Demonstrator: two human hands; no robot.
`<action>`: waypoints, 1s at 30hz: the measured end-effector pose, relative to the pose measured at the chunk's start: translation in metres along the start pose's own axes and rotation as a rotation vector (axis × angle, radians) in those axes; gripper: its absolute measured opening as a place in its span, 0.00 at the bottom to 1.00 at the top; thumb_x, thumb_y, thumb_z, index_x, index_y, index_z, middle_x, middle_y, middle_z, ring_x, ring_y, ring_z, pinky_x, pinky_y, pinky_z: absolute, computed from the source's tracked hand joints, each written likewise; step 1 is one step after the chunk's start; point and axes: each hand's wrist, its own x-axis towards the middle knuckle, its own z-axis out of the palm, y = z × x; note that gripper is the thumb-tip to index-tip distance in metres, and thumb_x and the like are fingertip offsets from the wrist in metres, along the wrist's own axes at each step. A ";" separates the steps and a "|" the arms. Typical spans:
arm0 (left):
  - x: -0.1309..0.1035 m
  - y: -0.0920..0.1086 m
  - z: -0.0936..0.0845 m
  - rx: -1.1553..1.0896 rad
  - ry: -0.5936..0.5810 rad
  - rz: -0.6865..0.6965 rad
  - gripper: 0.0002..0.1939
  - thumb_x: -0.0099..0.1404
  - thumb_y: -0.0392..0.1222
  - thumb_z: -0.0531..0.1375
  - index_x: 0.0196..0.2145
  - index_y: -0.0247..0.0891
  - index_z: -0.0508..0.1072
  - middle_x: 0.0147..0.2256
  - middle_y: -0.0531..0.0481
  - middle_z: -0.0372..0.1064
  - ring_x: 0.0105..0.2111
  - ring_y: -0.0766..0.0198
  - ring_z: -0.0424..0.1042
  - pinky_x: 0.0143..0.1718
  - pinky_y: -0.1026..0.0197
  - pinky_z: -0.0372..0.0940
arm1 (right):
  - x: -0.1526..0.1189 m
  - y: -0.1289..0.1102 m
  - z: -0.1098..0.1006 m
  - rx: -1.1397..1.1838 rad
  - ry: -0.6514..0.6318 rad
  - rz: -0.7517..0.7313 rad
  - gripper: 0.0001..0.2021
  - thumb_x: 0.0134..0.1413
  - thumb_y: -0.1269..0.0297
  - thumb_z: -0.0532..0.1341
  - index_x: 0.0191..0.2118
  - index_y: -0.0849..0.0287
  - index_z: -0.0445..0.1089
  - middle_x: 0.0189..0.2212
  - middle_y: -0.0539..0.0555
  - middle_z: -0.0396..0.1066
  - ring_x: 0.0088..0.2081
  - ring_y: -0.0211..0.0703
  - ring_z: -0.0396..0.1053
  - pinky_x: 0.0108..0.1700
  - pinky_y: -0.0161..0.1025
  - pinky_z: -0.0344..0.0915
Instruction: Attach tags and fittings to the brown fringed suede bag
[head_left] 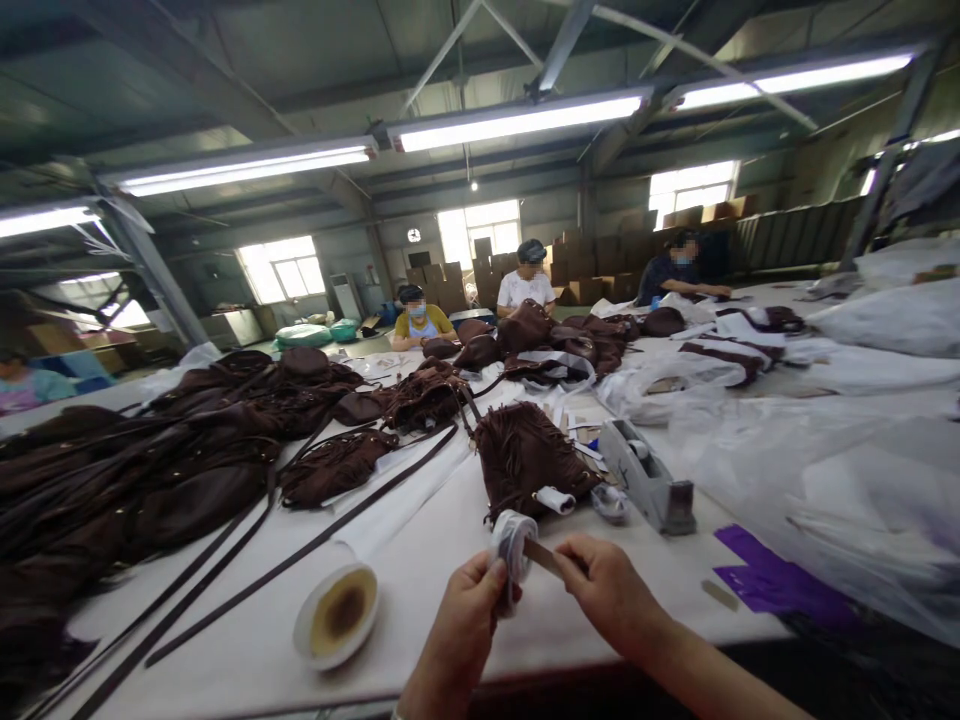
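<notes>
My left hand is closed around a whitish roll, held above the front edge of the white table. From the right, my right hand pinches a thin brown strip, whose far end reaches the roll's opening. Just beyond the roll lies a dark brown fringed bag, with a small white roll at its near edge. A white bowl with a yellowish inside and a dark middle stands left of my hands.
A grey tape dispenser stands behind my right hand. Brown bags and straps are heaped at the left. Plastic sheeting and a purple piece lie at the right. Several people sit across the table and farther off.
</notes>
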 end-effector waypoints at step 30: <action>-0.010 0.003 0.012 0.390 -0.062 0.080 0.15 0.62 0.51 0.60 0.28 0.35 0.69 0.23 0.55 0.58 0.25 0.68 0.55 0.27 0.63 0.51 | -0.024 0.020 0.015 0.701 -0.302 0.302 0.30 0.50 0.46 0.65 0.54 0.59 0.67 0.22 0.44 0.67 0.14 0.28 0.53 0.16 0.30 0.46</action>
